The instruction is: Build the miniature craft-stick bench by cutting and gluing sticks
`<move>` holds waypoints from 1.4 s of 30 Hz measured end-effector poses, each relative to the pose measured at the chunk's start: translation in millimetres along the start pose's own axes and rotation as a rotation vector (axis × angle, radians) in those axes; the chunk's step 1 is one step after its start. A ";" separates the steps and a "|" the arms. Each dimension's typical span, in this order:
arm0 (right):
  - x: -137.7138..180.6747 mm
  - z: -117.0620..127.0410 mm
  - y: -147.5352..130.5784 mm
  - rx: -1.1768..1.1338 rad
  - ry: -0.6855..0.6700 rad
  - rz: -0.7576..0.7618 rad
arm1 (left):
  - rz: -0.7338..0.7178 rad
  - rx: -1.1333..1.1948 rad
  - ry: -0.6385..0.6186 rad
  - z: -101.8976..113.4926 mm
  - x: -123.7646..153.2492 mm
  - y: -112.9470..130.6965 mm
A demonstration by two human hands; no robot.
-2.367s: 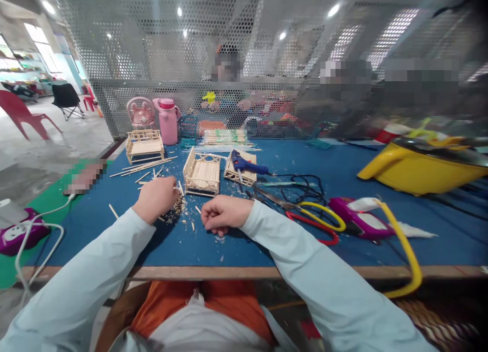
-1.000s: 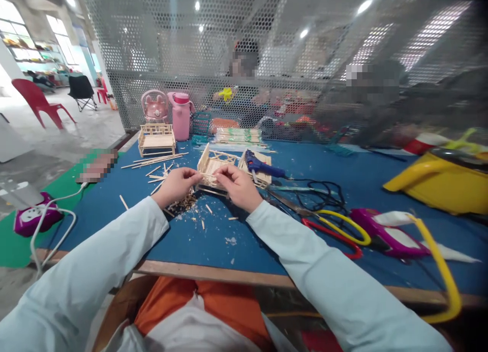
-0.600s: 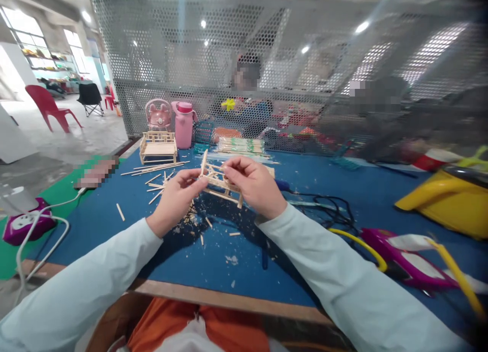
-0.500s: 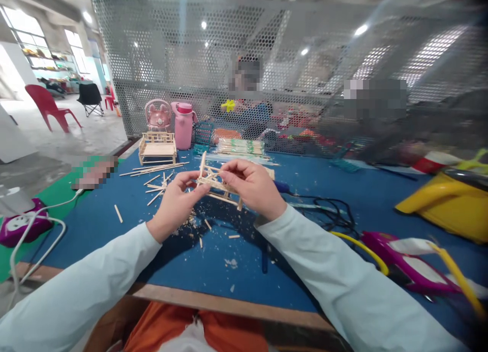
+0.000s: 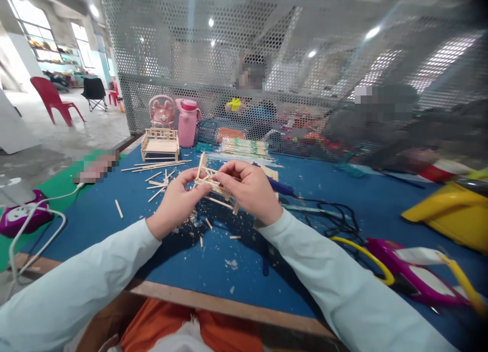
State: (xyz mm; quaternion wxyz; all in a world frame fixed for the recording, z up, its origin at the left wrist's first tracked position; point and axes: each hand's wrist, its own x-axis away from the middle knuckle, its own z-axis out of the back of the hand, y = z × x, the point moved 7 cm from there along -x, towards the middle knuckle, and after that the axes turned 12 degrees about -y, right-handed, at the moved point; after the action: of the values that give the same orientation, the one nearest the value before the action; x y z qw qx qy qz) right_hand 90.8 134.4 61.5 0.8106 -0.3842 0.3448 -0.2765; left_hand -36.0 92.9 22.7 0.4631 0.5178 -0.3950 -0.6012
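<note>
Both my hands hold a small unfinished wooden stick frame (image 5: pixel 209 182) lifted above the blue table (image 5: pixel 328 189). My left hand (image 5: pixel 176 202) pinches its left end with thumb and fingers closed. Gripping the right side from above is my right hand (image 5: pixel 249 189), fingers curled round the sticks. Under the frame lie wood chips and short stick offcuts (image 5: pixel 198 225). Loose long sticks (image 5: pixel 156 166) lie further back on the left.
A finished stick bench (image 5: pixel 160 144), a pink bottle (image 5: pixel 189 122) and a stick bundle (image 5: pixel 244 147) stand near the mesh screen. A blue glue gun (image 5: pixel 281 188) with black cable, scissors (image 5: pixel 377 270), a yellow tub (image 5: pixel 453 215) lie right. A power strip (image 5: pixel 19 220) sits left. People sit behind the mesh.
Both hands left the table top, took hold of the stick frame and lifted it off the table; it now hangs tilted between them, a little nearer to me.
</note>
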 end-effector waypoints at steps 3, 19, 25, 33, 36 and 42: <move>0.3 -0.6 -0.2 -0.005 0.003 -0.008 | -0.032 0.168 -0.052 -3.7 -1.7 -3.5; -9.2 15.9 -25.2 0.281 -0.136 0.079 | -0.084 0.182 -0.031 -3.6 -0.8 -7.6; -12.0 10.9 -2.5 -0.115 -0.089 -0.022 | -0.173 0.143 -0.140 -3.0 -9.1 -6.5; -7.9 -1.1 9.0 -0.163 0.154 0.008 | 0.117 0.274 0.271 14.2 1.0 -26.1; -3.7 -4.2 7.4 -0.098 0.186 0.013 | 0.335 0.590 0.063 -14.0 5.2 -35.2; 3.6 -14.6 7.2 -0.219 0.119 -0.048 | 0.218 0.816 -0.104 -29.3 3.6 -21.7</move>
State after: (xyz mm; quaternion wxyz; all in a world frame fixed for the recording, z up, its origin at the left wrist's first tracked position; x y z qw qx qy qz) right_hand 83.0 129.5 47.5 0.7350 -0.4616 0.4111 -0.2788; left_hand -10.3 95.2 -3.4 0.2604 0.5828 -0.6758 -0.3686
